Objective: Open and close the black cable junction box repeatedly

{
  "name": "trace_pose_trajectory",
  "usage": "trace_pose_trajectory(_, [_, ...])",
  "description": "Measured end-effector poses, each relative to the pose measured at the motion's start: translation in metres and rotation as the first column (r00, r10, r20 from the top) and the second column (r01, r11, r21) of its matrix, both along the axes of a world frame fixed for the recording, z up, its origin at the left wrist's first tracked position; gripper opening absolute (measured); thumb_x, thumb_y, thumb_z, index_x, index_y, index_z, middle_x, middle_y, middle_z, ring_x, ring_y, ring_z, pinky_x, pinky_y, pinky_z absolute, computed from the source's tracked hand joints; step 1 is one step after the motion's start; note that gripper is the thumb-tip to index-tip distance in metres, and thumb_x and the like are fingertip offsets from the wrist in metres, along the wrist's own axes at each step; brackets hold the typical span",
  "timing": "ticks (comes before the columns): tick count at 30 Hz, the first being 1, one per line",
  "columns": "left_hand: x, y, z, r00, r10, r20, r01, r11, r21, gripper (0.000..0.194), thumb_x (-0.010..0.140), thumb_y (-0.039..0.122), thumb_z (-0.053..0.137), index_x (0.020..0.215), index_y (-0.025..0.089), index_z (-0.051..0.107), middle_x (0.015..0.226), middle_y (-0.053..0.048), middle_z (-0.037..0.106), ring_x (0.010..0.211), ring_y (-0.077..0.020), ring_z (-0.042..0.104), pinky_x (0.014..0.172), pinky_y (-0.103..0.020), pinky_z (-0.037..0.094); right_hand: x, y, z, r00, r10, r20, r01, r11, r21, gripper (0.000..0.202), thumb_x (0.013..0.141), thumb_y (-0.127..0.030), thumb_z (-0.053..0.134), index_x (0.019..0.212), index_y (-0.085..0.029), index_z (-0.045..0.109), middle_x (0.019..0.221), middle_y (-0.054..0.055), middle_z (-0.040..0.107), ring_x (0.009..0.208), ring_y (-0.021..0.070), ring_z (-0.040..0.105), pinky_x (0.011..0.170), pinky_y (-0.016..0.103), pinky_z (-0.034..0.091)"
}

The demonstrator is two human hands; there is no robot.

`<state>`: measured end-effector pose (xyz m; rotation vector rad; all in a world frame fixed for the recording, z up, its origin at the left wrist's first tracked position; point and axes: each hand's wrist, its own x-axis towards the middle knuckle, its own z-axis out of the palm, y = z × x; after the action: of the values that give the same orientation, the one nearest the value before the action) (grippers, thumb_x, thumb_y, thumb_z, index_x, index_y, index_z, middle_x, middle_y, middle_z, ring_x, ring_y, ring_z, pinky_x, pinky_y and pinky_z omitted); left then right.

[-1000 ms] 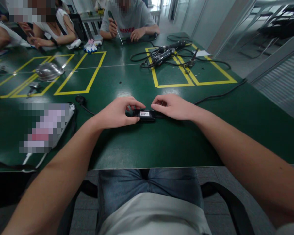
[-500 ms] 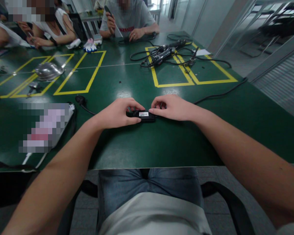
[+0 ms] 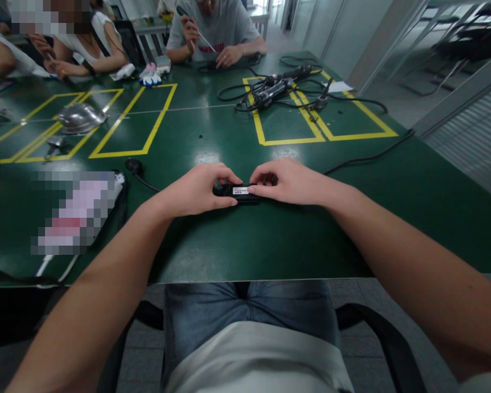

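Note:
A small black power adapter with a white printed label lies on the green table in front of me. My left hand grips its left end, thumb on the near edge and fingers on the far side. From the right, my right hand has its thumb on the right part of the label, with curled fingers at the adapter's far edge. A black cord with a plug emerges left of my left hand. Another black cord runs off behind my right wrist.
A phone-like device with a white cable lies at left. Yellow tape outlines mark the table. Metal parts sit far left; black cabled tools lie far right. Across the table, a person holds a screwdriver-like tool; others sit at left.
My right thumb has shifted slightly left, further onto the label. My left hand has barely moved and keeps its hold on the adapter. The person opposite has leaned a little.

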<state>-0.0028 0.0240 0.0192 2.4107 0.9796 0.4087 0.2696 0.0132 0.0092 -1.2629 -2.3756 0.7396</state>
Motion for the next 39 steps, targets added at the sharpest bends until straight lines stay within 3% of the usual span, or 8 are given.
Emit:
trace_pose_trajectory(5, [0.0005, -0.0015, -0.0009, 1.0, 0.005, -0.019, -0.005, 1.0, 0.011, 0.04, 0.09, 0.038, 0.088, 0.127, 0.022, 0.086, 0.116, -0.007, 0.085, 0.103, -0.0254, 0.079, 0.103, -0.039, 0.062, 0.0009, -0.0015, -0.0009, 0.999, 0.036, -0.001, -0.036, 0.999, 0.004, 0.041, 0.093, -0.059, 0.083, 0.103, -0.019, 0.087, 0.088, 0.006, 0.079, 0.077, 0.021, 0.067, 0.073, 0.033, 0.045])
trace_pose_trajectory(15, [0.0033, -0.0034, -0.0008, 0.999, 0.003, -0.046, -0.001, 0.999, 0.036, 0.04, 0.091, 0.034, 0.087, 0.129, 0.023, 0.085, 0.117, -0.006, 0.086, 0.104, -0.0259, 0.079, 0.102, -0.039, 0.061, 0.0018, -0.0016, 0.0014, 1.0, 0.015, 0.028, -0.016, 0.999, 0.031, 0.041, 0.089, -0.06, 0.091, 0.105, -0.022, 0.092, 0.09, 0.006, 0.081, 0.079, 0.0219, 0.068, 0.073, 0.034, 0.042])
trace_pose_trajectory(39, [0.0042, -0.0044, 0.0025, 0.998, 0.013, -0.054, -0.012, 1.0, 0.015, 0.04, 0.091, 0.032, 0.088, 0.129, 0.02, 0.087, 0.114, -0.006, 0.087, 0.101, -0.0248, 0.08, 0.105, -0.038, 0.062, 0.0021, -0.0013, 0.0026, 0.997, 0.053, 0.063, -0.06, 0.992, 0.113, 0.041, 0.094, -0.059, 0.09, 0.108, -0.02, 0.096, 0.093, 0.009, 0.086, 0.077, 0.0213, 0.069, 0.074, 0.034, 0.044])
